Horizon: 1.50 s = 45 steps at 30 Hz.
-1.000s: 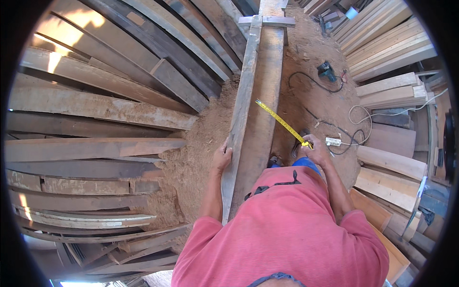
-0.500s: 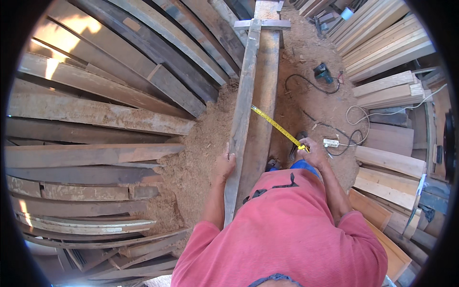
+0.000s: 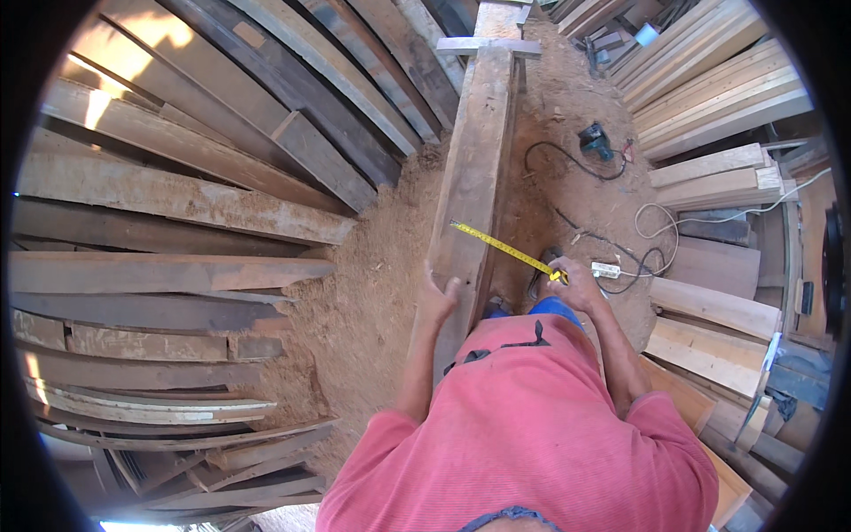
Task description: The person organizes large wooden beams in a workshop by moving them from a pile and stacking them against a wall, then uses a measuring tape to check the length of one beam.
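Note:
A long wooden beam [image 3: 474,168] runs away from me, its broad brown face turned up. At its near left edge is my left hand [image 3: 441,294], closed on it with the thumb on top and the other fingers mostly hidden down the side. Right of the beam, my right hand [image 3: 581,285] is wrapped round a yellow tape measure [image 3: 558,277]. Its blade [image 3: 501,246] is pulled out and slants across the broad face, the free end near the left edge.
A short crosspiece [image 3: 487,45] lies across the beam's far part. Stacked planks [image 3: 177,191] fill the left; pale boards [image 3: 722,102] stand on the right. A corded power tool [image 3: 596,140] and a white socket strip [image 3: 606,269] lie on the sawdust-covered ground [image 3: 355,301].
The beam has rolled, so its broad face now shows on top where a narrow grey face did. The tape's free end has shifted left and nearer, onto that face.

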Tool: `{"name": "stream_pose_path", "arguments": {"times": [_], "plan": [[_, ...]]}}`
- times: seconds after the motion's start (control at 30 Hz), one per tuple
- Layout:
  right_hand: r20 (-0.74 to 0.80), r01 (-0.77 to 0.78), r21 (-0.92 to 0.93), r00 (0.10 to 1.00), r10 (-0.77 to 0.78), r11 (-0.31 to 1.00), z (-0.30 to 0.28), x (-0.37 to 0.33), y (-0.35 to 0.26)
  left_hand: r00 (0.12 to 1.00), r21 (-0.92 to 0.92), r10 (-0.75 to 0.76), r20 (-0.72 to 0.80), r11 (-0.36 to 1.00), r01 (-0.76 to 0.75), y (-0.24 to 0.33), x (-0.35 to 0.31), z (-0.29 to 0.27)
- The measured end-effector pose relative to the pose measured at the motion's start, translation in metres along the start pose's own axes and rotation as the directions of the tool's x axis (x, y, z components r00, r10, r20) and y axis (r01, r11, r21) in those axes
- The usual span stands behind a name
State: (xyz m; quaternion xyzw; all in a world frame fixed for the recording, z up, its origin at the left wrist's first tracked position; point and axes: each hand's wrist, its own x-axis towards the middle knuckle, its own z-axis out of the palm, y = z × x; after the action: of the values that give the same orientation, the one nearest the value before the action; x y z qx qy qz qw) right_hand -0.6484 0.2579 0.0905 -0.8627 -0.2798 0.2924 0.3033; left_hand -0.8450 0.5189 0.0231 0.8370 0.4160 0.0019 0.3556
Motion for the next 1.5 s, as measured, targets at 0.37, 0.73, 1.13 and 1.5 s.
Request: {"name": "stream_pose_path", "arguments": {"times": [0.37, 0.73, 1.13, 1.5], "plan": [[0.116, -0.009, -0.196, 0.993, 0.033, 0.98, 0.033, 0.016, -0.038, 0.95, -0.756, -0.241, 0.199, 0.579, 0.305, -0.057, 0.06, -0.012], [0.079, 0.019, -0.195, 0.997, -0.003, 0.981, 0.031, 0.005, -0.006, 0.984, -0.653, -0.173, 0.04, 0.741, 0.157, -0.051, 0.078, 0.012], [0.088, -0.006, -0.128, 0.996, 0.018, 0.992, 0.028, 0.006, -0.011, 0.99, -0.624, -0.134, 0.053, 0.77, 0.137, -0.052, 0.083, 0.007], [0.086, 0.031, -0.168, 0.996, -0.017, 0.985, 0.028, 0.006, -0.009, 0.992, -0.536, -0.126, 0.032, 0.835, 0.123, -0.064, 0.086, 0.013]]}}
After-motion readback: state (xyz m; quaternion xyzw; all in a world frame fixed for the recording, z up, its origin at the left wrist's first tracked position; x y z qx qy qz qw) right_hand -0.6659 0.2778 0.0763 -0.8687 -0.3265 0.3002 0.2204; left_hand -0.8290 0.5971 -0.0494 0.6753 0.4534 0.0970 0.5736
